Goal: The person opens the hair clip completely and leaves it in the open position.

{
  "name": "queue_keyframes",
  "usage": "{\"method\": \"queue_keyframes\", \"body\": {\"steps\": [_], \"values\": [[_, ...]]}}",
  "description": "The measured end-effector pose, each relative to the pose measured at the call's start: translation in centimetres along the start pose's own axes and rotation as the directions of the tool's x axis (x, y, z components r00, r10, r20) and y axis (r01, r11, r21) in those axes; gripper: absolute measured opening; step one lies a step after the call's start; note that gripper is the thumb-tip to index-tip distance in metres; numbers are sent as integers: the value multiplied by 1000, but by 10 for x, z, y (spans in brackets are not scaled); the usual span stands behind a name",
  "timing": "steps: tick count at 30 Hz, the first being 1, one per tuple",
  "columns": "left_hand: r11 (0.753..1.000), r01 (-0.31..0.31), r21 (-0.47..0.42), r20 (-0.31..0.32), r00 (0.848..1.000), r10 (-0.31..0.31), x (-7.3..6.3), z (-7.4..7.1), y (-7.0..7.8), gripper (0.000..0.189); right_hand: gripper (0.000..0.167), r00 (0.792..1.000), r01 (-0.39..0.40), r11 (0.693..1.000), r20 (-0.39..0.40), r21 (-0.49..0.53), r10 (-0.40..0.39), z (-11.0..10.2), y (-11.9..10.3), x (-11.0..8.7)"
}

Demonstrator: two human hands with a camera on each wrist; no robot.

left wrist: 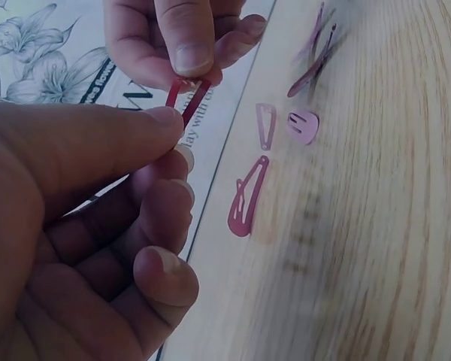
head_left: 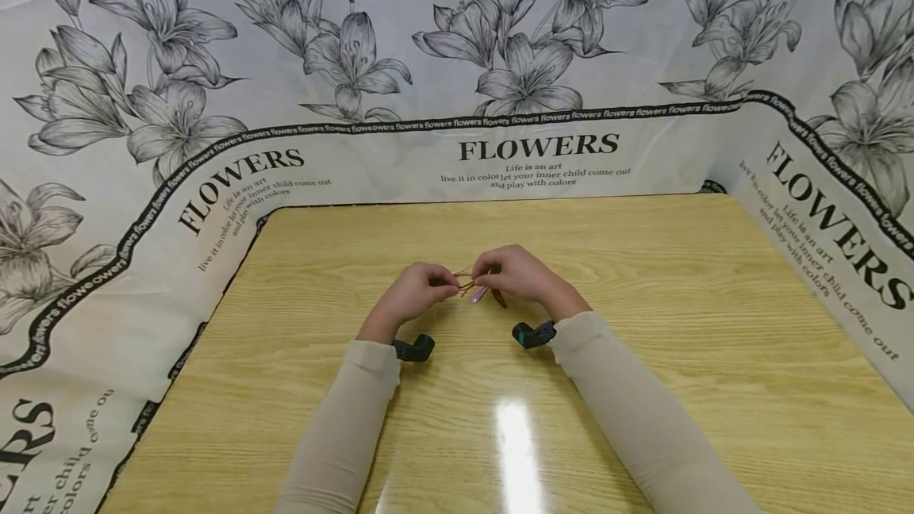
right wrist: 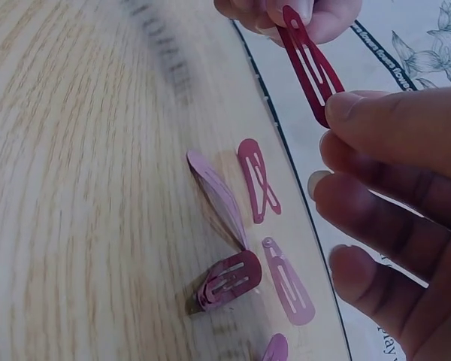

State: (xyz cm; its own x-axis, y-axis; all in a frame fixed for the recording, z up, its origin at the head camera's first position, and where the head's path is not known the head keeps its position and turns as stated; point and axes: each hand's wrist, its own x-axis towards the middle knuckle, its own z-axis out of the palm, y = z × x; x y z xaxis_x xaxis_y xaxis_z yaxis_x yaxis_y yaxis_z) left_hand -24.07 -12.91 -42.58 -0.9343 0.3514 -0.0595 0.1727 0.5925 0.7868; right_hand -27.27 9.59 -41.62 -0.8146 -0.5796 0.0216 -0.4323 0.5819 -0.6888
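A dark red snap hair clip [right wrist: 304, 75] is stretched between both hands above the table. My left hand [head_left: 421, 292] pinches one end of it between thumb and fingers. The other end is pinched by my right hand [head_left: 520, 274], close by on the right. In the left wrist view, fingertips cover both ends of the clip. More snap clips lie on the wood beneath: a rosy red clip [right wrist: 248, 154], a slim pink clip [right wrist: 297, 310], a dark shiny clip [right wrist: 246, 272] and a pale pink clip [left wrist: 304, 129].
The light wooden table [head_left: 643, 276] runs back to a white cloth [head_left: 385, 165] printed with flowers and lettering, which rises at the back and sides. Dark camera mounts sit on both wrists, the left mount [head_left: 416, 348] and the right mount [head_left: 533, 335].
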Motion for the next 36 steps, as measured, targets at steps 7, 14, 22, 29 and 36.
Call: {"method": "queue_keyframes", "body": {"steps": [7, 14, 22, 29, 36], "values": [[996, 30, 79, -74, 997, -24, 1, 1, -3, 9, 5, 1000, -4, 998, 10, -67, 5, 4, -2, 11], [992, 76, 96, -78, 995, -69, 3, 1, -7, 8, 7, 998, -21, 996, 61, -83, 26, 10, -7, 18], [988, 100, 113, -81, 992, -91, 6, 1, -16, 7, 6, 998, -10, 994, 55, -113, 16, 18, -7, 25], [986, 95, 137, -93, 992, -82, 7, 3, -23, 8, 8, 998, -20, 981, 50, -192, 30, 22, -6, 30], [985, 111, 129, -88, 991, -100, 7, 3, -25, 9, 8, 998, -7, 968, 52, -251, 21, 25, -7, 32]]}}
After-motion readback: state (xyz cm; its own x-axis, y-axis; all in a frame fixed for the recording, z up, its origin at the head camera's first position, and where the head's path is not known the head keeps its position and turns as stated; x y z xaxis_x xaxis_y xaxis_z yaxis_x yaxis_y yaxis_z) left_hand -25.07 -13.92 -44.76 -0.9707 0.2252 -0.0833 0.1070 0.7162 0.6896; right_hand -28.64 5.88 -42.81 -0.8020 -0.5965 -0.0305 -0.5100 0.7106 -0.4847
